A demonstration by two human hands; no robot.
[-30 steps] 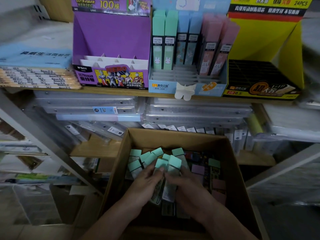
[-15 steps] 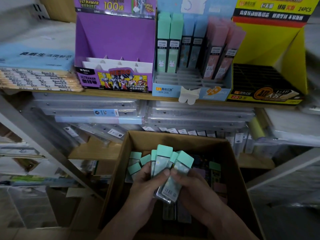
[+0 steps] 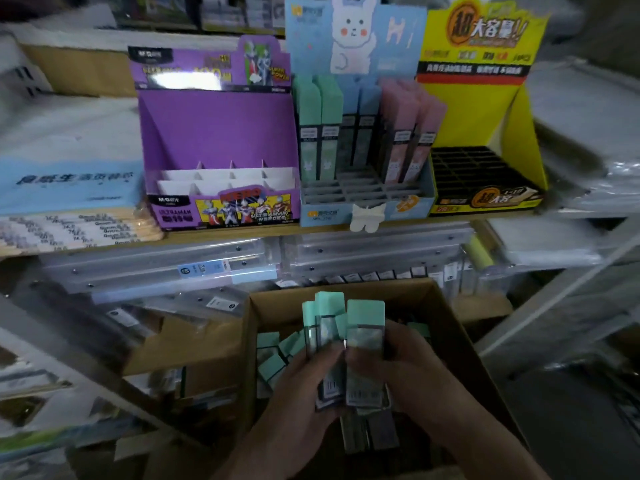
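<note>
I see both hands holding a bundle of green packs [image 3: 364, 336] between them, just above the open cardboard box [image 3: 450, 323]. My left hand [image 3: 301, 389] wraps its fingers round the left side of the bundle, and my right hand [image 3: 412, 379] curls round the right side. The two thumbs meet on the front face.

The packs are long and slim. Their long axis runs upright, with the green caps pointing up and away from the palms toward the shelf, and the printed lower ends sitting down between the heels of the hands. They lie side by side, nearly parallel.

More loose packs [image 3: 273, 355] lie in the box, just left of and below my left hand. Well above both hands, a blue display stand [image 3: 367, 202] holds green and pink packs upright.

A second ago the bundle was low in the box among the loose ones. Half a second ago it was lifted but fanned out, with the right-hand pack leaning right. Now it is higher, squared up and straighter.
</note>
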